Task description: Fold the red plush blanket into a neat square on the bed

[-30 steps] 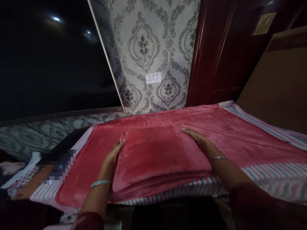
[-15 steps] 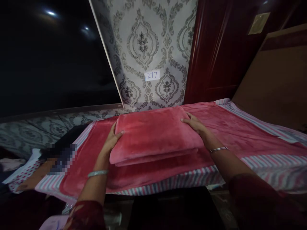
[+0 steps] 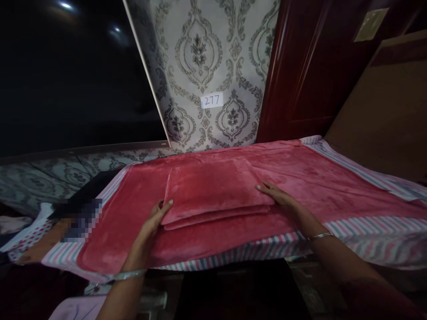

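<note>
Your left hand [image 3: 156, 217] grips the folded red cloth [image 3: 213, 184] at its left edge, toward the near corner; your right hand [image 3: 278, 195] grips its right edge, thumb on top. It sits between them, over the spread red blanket [image 3: 320, 186].

Patterned wallpaper [image 3: 230, 62] beside a probable door [image 3: 300, 66]

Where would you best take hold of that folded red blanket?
The folded blanket is probably best held by its left and right edges, a hand from each side: wide and layered, it might sag if held from one. The left hand and right hand are at those edges.
</note>
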Demonstrator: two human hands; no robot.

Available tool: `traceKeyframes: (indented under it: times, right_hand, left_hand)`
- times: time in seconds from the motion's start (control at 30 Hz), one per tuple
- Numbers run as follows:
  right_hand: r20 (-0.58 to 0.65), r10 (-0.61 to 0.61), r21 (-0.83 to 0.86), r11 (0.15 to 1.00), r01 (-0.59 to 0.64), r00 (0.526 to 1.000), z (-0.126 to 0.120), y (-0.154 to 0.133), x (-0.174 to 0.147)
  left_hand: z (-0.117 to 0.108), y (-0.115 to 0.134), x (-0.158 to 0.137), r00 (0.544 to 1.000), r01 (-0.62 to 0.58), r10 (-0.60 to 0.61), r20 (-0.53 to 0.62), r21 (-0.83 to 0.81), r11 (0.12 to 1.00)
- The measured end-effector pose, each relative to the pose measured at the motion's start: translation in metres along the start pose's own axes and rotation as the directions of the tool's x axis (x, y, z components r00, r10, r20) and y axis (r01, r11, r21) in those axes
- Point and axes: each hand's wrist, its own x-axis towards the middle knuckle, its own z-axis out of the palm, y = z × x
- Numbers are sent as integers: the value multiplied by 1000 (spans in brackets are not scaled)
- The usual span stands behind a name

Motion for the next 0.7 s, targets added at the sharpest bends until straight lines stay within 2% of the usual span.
traceKeyframes:
  times: [0.1, 0.17, 0.23, 0.3, 0.4, 0.53, 0.7]
  right_hand:
    - [-60, -137, -4, 991, 137, 989, 0, 10, -10]
    - [-124, -239, -19, 971, 238, 963, -1, 19, -20]
    - [-189, -278, -1, 959, 283, 942, -2, 29, -32]
    - [-214, -291, -8, 955, 296, 933, -3, 39, -44]
    - [-176, -339, -151, 937, 314, 924, -2, 48, -59]
    - [-186, -380, -276, 905, 323, 906, 5, 46, -64]
    - [-188, -389, -353, 884, 307, 902, 13, 40, -65]
  left_hand:
    - [3, -2, -23, 998, -57, 55, -34, -38, 998]
    - [1, -4, -34, 993, -101, 98, -64, -47, 994]
    - [-5, -8, -42, 990, -115, 112, -88, -29, 993]
    - [-11, -14, -47, 992, -105, 106, -67, 30, 994]
    - [-17, -25, -48, 987, -147, 155, -52, 133, 980]
    - [-14, -37, -43, 964, -208, 227, -138, 137, 969]
    - [-12, -38, -40, 948, -212, 275, -158, 331, 920]
